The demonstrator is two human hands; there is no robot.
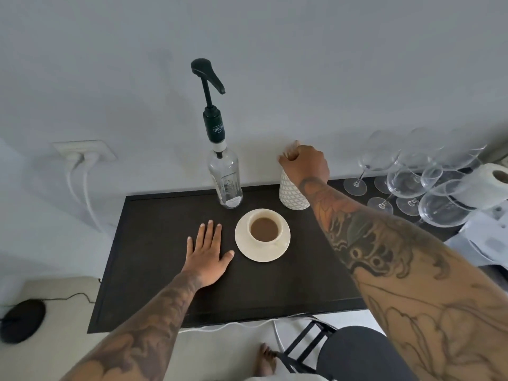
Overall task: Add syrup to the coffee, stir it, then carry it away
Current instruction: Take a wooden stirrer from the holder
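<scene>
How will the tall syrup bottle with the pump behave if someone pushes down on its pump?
The syrup bottle is probably apt to tip: it is tall and narrow, and the long pump stands high above it. It looks nearly empty, so likely light and easy to shift. Neither hand holds it: the left hand lies flat on the table.

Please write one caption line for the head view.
Left hand flat on black table beside cream coffee cup; right hand atop white patterned holder.
</scene>
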